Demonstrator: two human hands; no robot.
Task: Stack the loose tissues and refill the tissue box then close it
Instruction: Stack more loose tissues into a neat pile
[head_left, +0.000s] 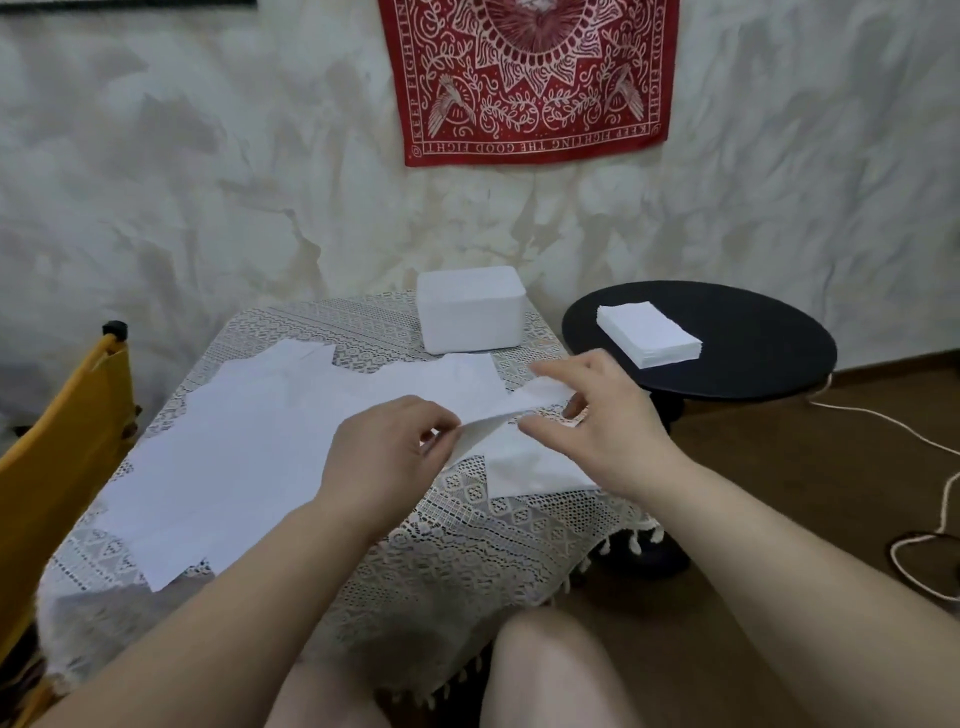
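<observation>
Over lace tablecloth (457, 540), both hands' fingers (441, 431) pinch one tissue (524, 402)

2 bare forearms (779, 545), no sleeves (bare knees (561, 675) too).
</observation>
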